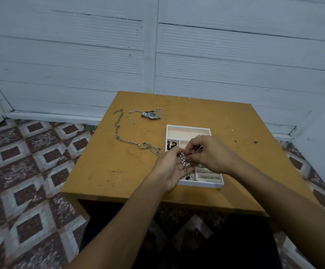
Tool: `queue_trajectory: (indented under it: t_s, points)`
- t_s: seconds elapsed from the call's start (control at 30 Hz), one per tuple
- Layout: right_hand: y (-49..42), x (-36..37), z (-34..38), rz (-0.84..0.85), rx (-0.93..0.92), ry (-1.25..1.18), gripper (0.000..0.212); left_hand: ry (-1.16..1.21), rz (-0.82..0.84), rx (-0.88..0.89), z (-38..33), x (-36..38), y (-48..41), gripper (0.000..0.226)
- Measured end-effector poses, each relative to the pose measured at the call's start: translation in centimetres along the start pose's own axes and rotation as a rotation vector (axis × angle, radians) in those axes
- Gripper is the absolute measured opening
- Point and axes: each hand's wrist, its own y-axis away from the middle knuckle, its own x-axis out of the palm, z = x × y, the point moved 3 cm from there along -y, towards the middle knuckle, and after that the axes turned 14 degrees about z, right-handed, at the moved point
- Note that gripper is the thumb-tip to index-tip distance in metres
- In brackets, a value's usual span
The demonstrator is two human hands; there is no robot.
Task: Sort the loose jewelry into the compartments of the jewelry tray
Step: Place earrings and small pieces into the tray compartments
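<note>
Over on the far left, patterned floor tiles (27,156) run up to the wooden table (225,117), and on the table's left side a long silver link chain (119,131) trails from the far edge down toward the middle, bunching just left of the hands. Beyond it, near the back, lie a few small chain pieces (131,120), a thin chain (136,111) and a steel wristwatch (151,115) on its side, all well apart from the tray. Now to the action: the left hand (169,169) is turned palm up over the white jewelry tray's (188,129) near-left edge, fingers curled loosely upward, cradling a pearl strand (184,161) that drapes across the palm. Just behind it, a left-hand compartment of the tray holds dark beads (170,145). Moving right, the right hand (212,154) comes in knuckles up, fingers bent tight together, tips meeting the upper end of the pearl strand in what looks like a pinch; the exact contact is too small to make out. Both hands hover above the middle of the tray, hiding most of its centre. A glint of silver jewelry (201,135) peeks out behind the right hand's knuckles, and in the near compartments sit a few pearly and dark pieces (189,177) beside cream ring rolls (208,177). Behind everything, a white panelled wall (235,55).
</note>
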Motion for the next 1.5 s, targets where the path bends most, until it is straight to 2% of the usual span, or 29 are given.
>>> queue_trajectory:
  t_s: [0.13, 0.6, 0.93, 1.13, 1.33, 1.5]
  points:
    - [0.6, 0.8, 0.0, -0.001, 0.025, -0.050, 0.019, 0.018, -0.005, -0.020, 0.2, 0.4, 0.7, 0.026]
    - [1.8, 1.9, -0.6, -0.056, 0.047, -0.089, 0.020, -0.062, -0.074, -0.033, -0.7, 1.1, 2.4, 0.038]
    - [2.8, 2.2, -1.7, -0.085, 0.052, -0.106, 0.006, -0.220, -0.107, -0.027, -0.4, 1.2, 2.5, 0.042]
    - [2.7, 2.7, -1.7, -0.092, 0.041, -0.135, 0.007, -0.239, -0.130, 0.103, -0.7, 1.4, 3.1, 0.021]
    - [0.9, 3.3, -0.3, -0.090, 0.003, -0.158, 0.006, -0.437, -0.307, 0.237, -2.0, -1.4, 4.5, 0.017]
    - [-1.3, 3.8, 1.3, -0.074, -0.011, -0.133, 0.005, -0.762, -0.424, 0.302, -3.9, -4.9, 5.9, 0.023]
